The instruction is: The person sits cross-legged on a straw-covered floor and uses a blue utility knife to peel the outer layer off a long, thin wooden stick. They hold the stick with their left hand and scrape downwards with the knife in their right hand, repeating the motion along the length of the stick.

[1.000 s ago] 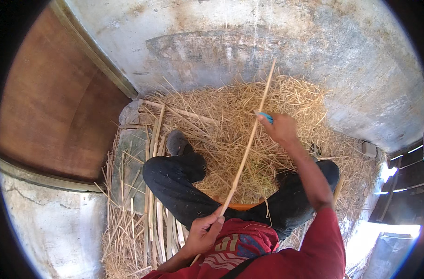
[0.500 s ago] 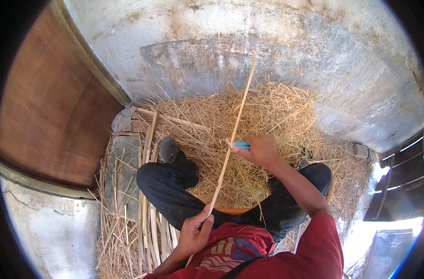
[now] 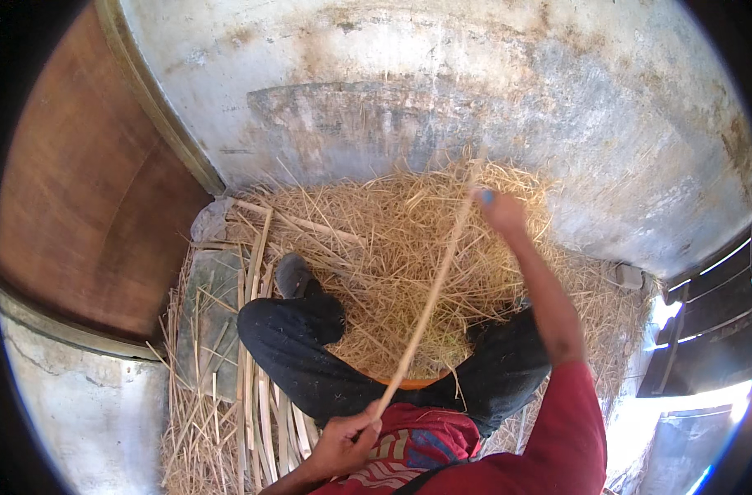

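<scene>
A long pale bamboo strip [image 3: 430, 309] slants from my lap up and away to the right, over the straw. My left hand [image 3: 343, 443] is closed around its near end, thumb on top, against the red shirt. Close to the strip's far end is my right hand [image 3: 506, 214], slightly blurred, closed on a blue-handled knife [image 3: 487, 196]. Only a bit of the blue handle shows; the blade cannot be made out. Whether the knife touches the strip is not clear.
Shavings and straw [image 3: 409, 214] heap between my crossed legs and the stained wall [image 3: 442, 91]. Several split bamboo strips [image 3: 256, 371] lie left of my knee, beside a flat grey slab [image 3: 207, 318]. A brown wooden panel [image 3: 95, 181] stands at the left.
My right hand, with the knife, has moved away from me and rightward, from the strip's middle to near its far end. The strip now leans further right.
</scene>
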The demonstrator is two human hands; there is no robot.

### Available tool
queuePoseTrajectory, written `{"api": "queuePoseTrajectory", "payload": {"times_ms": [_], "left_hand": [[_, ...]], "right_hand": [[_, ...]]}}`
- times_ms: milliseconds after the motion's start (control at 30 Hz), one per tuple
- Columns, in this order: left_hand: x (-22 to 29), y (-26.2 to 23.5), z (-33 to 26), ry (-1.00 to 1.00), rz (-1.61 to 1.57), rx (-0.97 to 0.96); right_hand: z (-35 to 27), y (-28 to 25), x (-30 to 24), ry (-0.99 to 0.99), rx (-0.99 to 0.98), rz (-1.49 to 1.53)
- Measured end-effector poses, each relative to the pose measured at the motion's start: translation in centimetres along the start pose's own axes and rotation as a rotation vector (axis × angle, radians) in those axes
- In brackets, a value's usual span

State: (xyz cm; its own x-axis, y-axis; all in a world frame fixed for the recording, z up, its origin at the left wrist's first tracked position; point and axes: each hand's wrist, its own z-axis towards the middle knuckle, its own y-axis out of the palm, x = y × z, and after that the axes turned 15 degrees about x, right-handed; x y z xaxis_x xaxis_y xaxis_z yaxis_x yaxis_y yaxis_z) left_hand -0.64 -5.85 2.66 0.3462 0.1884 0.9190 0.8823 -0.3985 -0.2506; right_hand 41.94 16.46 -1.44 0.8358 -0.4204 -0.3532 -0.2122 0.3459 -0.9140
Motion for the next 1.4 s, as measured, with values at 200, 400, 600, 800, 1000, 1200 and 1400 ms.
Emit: {"api": "queuePoseTrajectory", "payload": {"times_ms": [200,400,600,800,1000,1200,1400], "left_hand": [[0.4,-0.3,0.6,-0.340,-0.289,-0.039],[0.9,1.6,6.3,-0.259,-0.596,0.014],[0.7,2.8,6.3,-0.126,-0.514,0.013],[1.8,2.8,6.5,-0.303,-0.777,0.002],[2.1,2.4,5.7,-0.304,-0.826,0.013],[2.3,2.2,5.0,-0.282,-0.763,0.017],[1.8,2.5,4.9,-0.297,-0.741,-0.001]], "right_hand": [[-4.2,0.3,2.2,-0.227,0.030,0.028],[-14.3,0.8,-5.3,-0.665,-0.132,0.329],[-12.2,1.6,-4.6,-0.496,-0.036,0.236],[-14.9,0.9,-5.8,-0.857,-0.012,0.320],[-14.0,0.6,-6.4,-0.658,-0.012,0.258],[-10.1,0.0,-5.4,-0.477,-0.025,0.183],[-13.1,1.0,-5.4,-0.774,0.052,0.089]]}}
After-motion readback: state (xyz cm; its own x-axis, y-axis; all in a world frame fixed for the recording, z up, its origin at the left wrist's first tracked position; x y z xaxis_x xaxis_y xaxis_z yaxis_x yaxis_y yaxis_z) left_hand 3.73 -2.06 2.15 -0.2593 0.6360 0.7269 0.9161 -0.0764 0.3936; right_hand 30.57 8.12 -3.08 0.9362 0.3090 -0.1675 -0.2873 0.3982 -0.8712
